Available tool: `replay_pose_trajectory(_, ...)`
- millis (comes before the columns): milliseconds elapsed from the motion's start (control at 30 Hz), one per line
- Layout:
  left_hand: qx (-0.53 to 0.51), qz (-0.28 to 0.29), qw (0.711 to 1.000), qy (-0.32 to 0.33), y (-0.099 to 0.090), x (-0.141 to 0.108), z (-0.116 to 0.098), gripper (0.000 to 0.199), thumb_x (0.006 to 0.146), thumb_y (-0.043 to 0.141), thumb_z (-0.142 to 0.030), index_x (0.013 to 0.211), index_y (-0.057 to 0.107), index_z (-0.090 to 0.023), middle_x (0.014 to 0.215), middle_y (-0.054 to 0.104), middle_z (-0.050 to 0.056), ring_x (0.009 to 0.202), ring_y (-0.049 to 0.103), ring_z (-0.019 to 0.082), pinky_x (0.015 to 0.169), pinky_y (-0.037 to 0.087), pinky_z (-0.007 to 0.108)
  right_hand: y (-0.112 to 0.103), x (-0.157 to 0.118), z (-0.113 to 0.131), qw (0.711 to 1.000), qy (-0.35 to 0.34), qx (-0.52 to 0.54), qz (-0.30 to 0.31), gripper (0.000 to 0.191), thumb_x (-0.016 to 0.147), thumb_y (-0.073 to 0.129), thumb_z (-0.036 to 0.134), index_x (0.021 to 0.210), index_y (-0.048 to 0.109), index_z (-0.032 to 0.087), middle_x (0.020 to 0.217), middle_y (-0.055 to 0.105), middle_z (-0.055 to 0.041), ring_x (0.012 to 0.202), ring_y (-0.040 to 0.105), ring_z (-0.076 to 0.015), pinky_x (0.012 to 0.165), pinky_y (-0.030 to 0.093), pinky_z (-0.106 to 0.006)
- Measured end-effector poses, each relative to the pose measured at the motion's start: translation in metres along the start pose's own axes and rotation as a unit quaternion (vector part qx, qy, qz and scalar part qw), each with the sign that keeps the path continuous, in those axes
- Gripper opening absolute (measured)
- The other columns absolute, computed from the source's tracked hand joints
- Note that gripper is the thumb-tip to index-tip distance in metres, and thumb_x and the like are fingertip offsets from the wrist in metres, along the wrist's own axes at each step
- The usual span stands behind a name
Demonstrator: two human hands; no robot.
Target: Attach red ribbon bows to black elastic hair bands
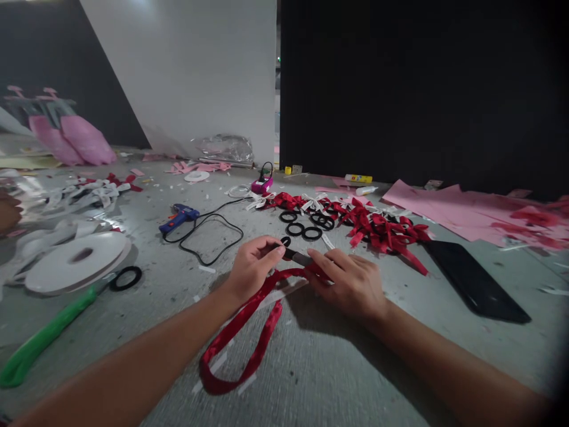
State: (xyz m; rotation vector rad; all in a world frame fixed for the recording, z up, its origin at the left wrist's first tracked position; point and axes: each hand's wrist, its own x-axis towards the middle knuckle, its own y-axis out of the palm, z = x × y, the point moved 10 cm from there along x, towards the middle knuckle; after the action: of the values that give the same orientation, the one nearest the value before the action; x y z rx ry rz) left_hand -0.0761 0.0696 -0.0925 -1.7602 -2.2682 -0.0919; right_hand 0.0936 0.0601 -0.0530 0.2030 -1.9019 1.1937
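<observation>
My left hand (251, 267) is closed, its thumb and fingers pinching a black band (288, 252), seen partly edge-on, that spans the gap between my hands. Closed around the other side, my right hand (349, 281) grips the red ribbon (222, 344) close to the band's grey, shiny part. From my fingers the ribbon hangs down and forms a long loop over the floor. Beneath it shows a pale strip (282, 292). Just beyond my fingertips lie several black rings (296, 229) and a pile of red bows (368, 222).
On the left are a blue glue gun (178, 218) with a black cord, a white ribbon spool (75, 261) and green-handled scissors (48, 338). A black phone-like slab (478, 281) lies right, before pink sheets (448, 207). Another person's hand (9, 210) shows at far left.
</observation>
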Motion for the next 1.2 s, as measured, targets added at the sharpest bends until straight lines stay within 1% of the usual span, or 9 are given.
replay_pose_trajectory(200,-0.001,0.020,1.000,-0.021,0.001,0.000,0.006,0.020,0.082,0.064,-0.037,0.085,0.068,-0.017,0.071,0.067,0.003,0.060,0.055,0.013,0.056,0.043,0.024,0.005,-0.001,-0.004,1.000,0.012,0.011,0.022,0.035,0.086,0.064,0.039,0.116,0.067,0.022,0.079,0.067,-0.0011,0.058,0.057,-0.0128,0.054,0.038,-0.030)
replay_pose_trajectory(400,-0.017,0.021,0.999,-0.028,0.001,0.001,0.003,0.018,0.082,0.065,-0.033,0.085,0.067,-0.016,0.075,0.072,0.004,0.068,0.063,0.015,0.062,0.048,0.025,0.004,0.001,-0.004,1.000,0.012,0.007,0.017,0.033,0.087,0.063,0.037,0.116,0.067,0.021,0.079,0.067,-0.0009,0.058,0.058,-0.0133,0.053,0.038,-0.030)
replay_pose_trajectory(567,-0.017,0.020,0.999,-0.037,0.001,0.002,0.003,0.019,0.082,0.065,-0.035,0.086,0.067,-0.016,0.076,0.073,0.005,0.068,0.065,0.016,0.063,0.048,0.025,0.004,0.001,-0.005,1.000,0.017,0.011,0.016,0.034,0.087,0.063,0.038,0.116,0.067,0.021,0.079,0.067,-0.0007,0.058,0.057,-0.0131,0.054,0.039,-0.030)
replay_pose_trajectory(667,-0.001,0.035,0.999,-0.035,0.003,0.002,0.004,0.022,0.083,0.064,-0.036,0.087,0.068,-0.015,0.077,0.073,0.005,0.068,0.063,0.015,0.062,0.047,0.024,0.005,0.000,-0.006,1.000,0.017,0.012,0.016,0.033,0.087,0.063,0.038,0.115,0.068,0.021,0.078,0.067,-0.0008,0.057,0.057,-0.0130,0.053,0.038,-0.029)
replay_pose_trajectory(800,0.010,0.055,0.998,-0.042,0.006,0.002,0.006,0.025,0.084,0.062,-0.039,0.081,0.070,-0.015,0.073,0.070,0.005,0.065,0.059,0.013,0.060,0.044,0.024,0.007,-0.001,-0.005,0.999,0.017,0.017,0.023,0.034,0.087,0.063,0.039,0.115,0.068,0.021,0.078,0.067,-0.0018,0.057,0.058,-0.0129,0.052,0.038,-0.029)
replay_pose_trajectory(900,-0.002,0.070,0.996,-0.054,0.011,0.000,0.006,0.026,0.083,0.064,-0.039,0.075,0.070,-0.015,0.066,0.065,0.002,0.060,0.054,0.012,0.057,0.041,0.023,0.005,0.000,-0.002,1.000,0.010,0.018,0.019,0.033,0.086,0.064,0.037,0.113,0.068,0.020,0.076,0.067,-0.0013,0.055,0.057,-0.0128,0.052,0.038,-0.030)
replay_pose_trajectory(1033,-0.007,0.088,0.992,-0.091,0.017,-0.004,0.012,0.033,0.082,0.064,-0.043,0.065,0.066,-0.015,0.055,0.055,-0.001,0.051,0.045,0.010,0.050,0.034,0.023,0.002,0.001,0.001,1.000,0.001,0.012,0.012,0.030,0.087,0.062,0.035,0.112,0.069,0.020,0.075,0.067,-0.0011,0.054,0.057,-0.0120,0.052,0.038,-0.029)
replay_pose_trajectory(1200,0.020,0.094,0.991,-0.090,0.018,-0.005,0.014,0.036,0.081,0.064,-0.044,0.061,0.066,-0.014,0.054,0.056,0.000,0.050,0.046,0.010,0.048,0.032,0.023,0.000,0.001,0.002,1.000,-0.003,0.015,0.013,0.031,0.087,0.062,0.035,0.113,0.069,0.019,0.075,0.068,-0.0013,0.054,0.057,-0.0122,0.051,0.038,-0.029)
